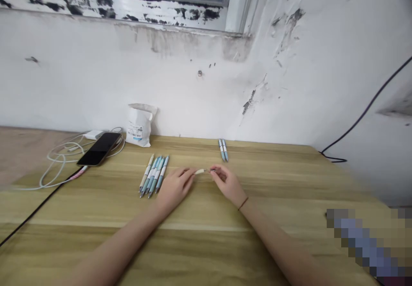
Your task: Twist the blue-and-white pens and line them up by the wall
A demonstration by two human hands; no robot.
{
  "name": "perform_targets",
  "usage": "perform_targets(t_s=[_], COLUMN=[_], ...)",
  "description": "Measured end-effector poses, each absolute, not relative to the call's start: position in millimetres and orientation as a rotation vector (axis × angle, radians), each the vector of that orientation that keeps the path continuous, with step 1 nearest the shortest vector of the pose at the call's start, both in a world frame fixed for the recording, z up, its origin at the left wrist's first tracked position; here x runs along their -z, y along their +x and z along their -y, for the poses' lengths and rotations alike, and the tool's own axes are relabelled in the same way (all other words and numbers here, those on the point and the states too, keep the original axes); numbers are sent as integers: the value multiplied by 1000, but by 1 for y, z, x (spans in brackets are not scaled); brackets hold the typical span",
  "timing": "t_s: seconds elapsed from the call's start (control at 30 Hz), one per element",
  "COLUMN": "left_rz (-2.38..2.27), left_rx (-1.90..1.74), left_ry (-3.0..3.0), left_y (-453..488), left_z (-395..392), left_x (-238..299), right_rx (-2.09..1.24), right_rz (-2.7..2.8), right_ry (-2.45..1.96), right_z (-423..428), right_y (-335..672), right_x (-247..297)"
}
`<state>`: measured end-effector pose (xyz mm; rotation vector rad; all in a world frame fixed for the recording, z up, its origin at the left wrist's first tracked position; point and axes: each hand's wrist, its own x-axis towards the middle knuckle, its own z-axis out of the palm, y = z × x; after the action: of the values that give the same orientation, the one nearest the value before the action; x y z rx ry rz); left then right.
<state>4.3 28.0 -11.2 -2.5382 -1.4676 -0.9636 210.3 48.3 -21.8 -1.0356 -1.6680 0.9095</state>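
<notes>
My left hand (175, 187) rests low over the wooden table, fingers closed on a pale cream pen barrel (200, 171) that points to the right. A thin tip sticks out of the barrel's right end. Close to that end, my right hand (229, 187) pinches a small dark, silvery piece between thumb and fingertips; it is too small to name surely. Just left of my left hand lie several click pens (153, 176) side by side, mostly blue-green with white middles, one of them yellowish. Two blue and white pens (223, 150) lie together beyond my right hand.
A black phone (99, 149) lies at the left amid a white charging cable (61, 159). Against the wall stands a white packet (139, 125) with a label. A black cord (370, 106) runs down the right wall. A blurred-out patch (367, 243) covers the lower right.
</notes>
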Motion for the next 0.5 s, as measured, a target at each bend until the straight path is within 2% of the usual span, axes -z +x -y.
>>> perform_targets(t_s=[0.5], left_rz=[1362], left_rx=[934], left_ry=[-2639], left_y=[5], left_z=[-27], left_x=[8], right_rx=[-829], right_rz=[1826], right_ry=[-1068], right_z=[-45], right_y=[210], right_x=[17])
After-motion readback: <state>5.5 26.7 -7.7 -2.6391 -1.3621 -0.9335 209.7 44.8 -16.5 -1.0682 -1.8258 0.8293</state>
